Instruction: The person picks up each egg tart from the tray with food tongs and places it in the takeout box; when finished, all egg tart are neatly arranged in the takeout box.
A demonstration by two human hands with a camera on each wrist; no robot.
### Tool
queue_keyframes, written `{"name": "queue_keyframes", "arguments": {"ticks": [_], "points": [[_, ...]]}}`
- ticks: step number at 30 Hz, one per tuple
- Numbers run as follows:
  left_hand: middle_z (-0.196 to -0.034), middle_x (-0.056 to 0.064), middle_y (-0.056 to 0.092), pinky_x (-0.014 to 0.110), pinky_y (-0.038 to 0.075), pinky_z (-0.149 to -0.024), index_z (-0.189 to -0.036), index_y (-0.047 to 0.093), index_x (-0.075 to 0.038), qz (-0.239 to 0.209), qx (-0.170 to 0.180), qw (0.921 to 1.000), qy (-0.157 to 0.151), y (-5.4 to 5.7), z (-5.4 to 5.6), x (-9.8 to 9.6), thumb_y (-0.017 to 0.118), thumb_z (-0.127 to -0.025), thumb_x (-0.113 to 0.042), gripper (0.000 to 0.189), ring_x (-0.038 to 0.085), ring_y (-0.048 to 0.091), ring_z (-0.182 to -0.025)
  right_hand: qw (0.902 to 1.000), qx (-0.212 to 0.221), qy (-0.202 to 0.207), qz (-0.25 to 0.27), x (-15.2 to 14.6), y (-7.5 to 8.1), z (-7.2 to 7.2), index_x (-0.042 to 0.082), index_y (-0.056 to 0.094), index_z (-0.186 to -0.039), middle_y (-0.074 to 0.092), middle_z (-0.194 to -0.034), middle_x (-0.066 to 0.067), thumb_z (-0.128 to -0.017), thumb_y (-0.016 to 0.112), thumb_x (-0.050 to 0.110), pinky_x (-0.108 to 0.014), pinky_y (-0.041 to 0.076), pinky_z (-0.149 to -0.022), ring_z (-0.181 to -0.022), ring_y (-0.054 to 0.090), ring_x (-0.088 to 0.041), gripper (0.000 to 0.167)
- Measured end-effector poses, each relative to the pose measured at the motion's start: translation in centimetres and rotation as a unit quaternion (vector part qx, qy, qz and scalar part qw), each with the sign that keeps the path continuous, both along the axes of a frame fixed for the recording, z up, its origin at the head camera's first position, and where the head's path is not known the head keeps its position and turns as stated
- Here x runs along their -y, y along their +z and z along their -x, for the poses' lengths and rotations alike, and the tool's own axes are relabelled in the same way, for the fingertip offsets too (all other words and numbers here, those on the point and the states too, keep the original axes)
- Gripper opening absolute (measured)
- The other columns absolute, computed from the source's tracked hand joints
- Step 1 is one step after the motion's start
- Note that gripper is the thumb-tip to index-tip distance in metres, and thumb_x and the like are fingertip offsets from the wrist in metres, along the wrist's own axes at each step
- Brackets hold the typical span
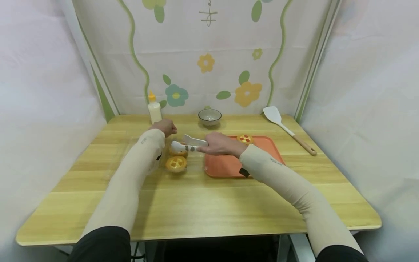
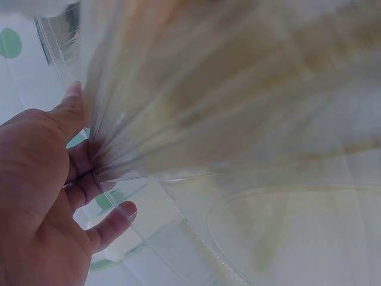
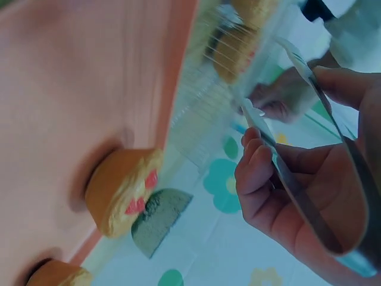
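Note:
My right hand (image 1: 219, 143) grips a pair of tongs (image 1: 193, 142), metal with pale tips; in the right wrist view the tips stand apart with nothing between them. In the head view they overlap a tart (image 1: 178, 152), behind another tart (image 1: 176, 164) topped with yellow pieces. These tarts sit in a clear plastic box (image 3: 199, 128). My left hand (image 1: 163, 127) is at the box's far left; up close, its thumb and fingers (image 2: 71, 113) pinch the clear plastic (image 2: 155, 119), which bunches into folds there. Red-topped tarts (image 3: 128, 190) rest on the orange tray (image 1: 222, 167).
At the back left stands a squeeze bottle (image 1: 155, 111) with a yellow nozzle. A small bowl (image 1: 210, 117) is near the back edge. A white spatula (image 1: 288, 129) with a wooden handle lies at the right. Cloth walls (image 1: 209, 40) close off the back and sides.

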State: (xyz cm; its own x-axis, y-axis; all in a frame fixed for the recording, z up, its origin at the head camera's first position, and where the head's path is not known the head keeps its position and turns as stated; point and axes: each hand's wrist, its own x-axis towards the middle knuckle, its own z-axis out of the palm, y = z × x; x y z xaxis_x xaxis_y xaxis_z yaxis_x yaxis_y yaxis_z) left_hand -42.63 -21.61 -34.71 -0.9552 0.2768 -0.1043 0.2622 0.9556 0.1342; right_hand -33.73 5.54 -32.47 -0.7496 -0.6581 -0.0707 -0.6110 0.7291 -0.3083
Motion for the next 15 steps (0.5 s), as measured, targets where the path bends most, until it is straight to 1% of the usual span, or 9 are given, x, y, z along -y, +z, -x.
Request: {"name": "queue_keyframes", "arguments": {"ticks": [3,7,11,15], "points": [[-0.127,0.012,0.065,0.058,0.044,-0.100,-0.121,0.069,-0.011,0.005,0.002,1.0000,-0.004,-0.2,0.0,-0.2,0.059,-0.099,-0.028,0.030,0.035,0.057,-0.121,0.9996,-0.010,-0.014,0.020,-1.8,0.4,-0.1,0.010,0.060,-0.081,0.056,-0.066,-0.001,-0.096,0.055,0.048,-0.028,0.042,-0.048,-0.053,0.048,-0.014,0.041],[-0.127,0.013,0.065,0.058,0.043,-0.101,-0.121,0.069,-0.010,0.010,0.001,0.9999,-0.008,0.0,0.1,-0.4,0.058,-0.100,-0.028,0.030,0.035,0.058,-0.121,0.9977,-0.041,-0.045,0.029,-5.0,1.2,-0.1,0.009,0.059,-0.078,0.054,-0.064,-0.002,-0.094,0.057,0.051,-0.029,0.040,-0.048,-0.053,0.047,-0.015,0.045],[-0.125,0.014,0.066,0.057,0.044,-0.100,-0.120,0.070,-0.008,0.016,-0.001,0.9998,-0.009,0.1,0.1,-0.2,0.058,-0.099,-0.027,0.030,0.035,0.059,-0.119,0.9944,-0.059,-0.086,0.018,-8.8,1.2,0.2,0.008,0.057,-0.076,0.051,-0.063,-0.002,-0.091,0.060,0.051,-0.030,0.037,-0.049,-0.054,0.044,-0.016,0.046],[-0.125,0.013,0.066,0.057,0.044,-0.100,-0.119,0.070,-0.009,0.011,0.002,0.9999,-0.002,0.0,0.2,0.0,0.060,-0.099,-0.027,0.029,0.034,0.059,-0.119,0.9911,-0.062,-0.118,-0.012,-12.0,0.6,0.4,0.007,0.057,-0.077,0.051,-0.064,-0.003,-0.089,0.062,0.050,-0.030,0.037,-0.049,-0.055,0.044,-0.017,0.045]]}}
